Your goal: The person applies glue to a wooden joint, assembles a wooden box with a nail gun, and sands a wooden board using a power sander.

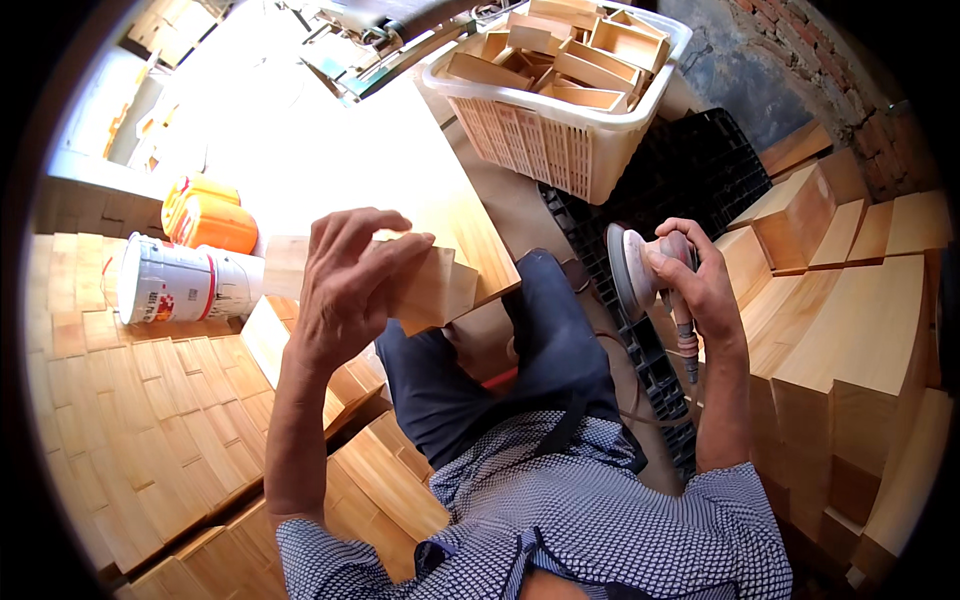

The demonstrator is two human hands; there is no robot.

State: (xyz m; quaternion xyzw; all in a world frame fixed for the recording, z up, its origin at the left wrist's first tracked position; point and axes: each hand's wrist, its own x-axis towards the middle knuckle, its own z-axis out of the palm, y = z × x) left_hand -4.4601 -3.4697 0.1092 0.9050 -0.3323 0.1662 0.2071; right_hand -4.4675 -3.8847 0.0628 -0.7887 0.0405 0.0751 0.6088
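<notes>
At the near end of the bright wooden worktop (440, 185), my left hand (340, 285) curls over a light wooden box-shaped piece (425, 292). Its fingers bend across the top, and part of the piece is hidden behind the hand. Off to the right, above the black pallet's edge, my right hand (695, 280) grips a round-pad air sander (630, 268). The sander's grey disc is turned to the left, toward the worktop, and stands apart from the wood. A hose fitting (687, 345) hangs below the sander's body.
A white plastic basket (560, 150) full of wooden boxes stands beyond the black pallet (690, 170). Stacked wooden pieces (850, 320) rise at the right, and more (150, 420) cover the left. A white bucket (165, 280) and orange containers (215, 215) lie left of the worktop.
</notes>
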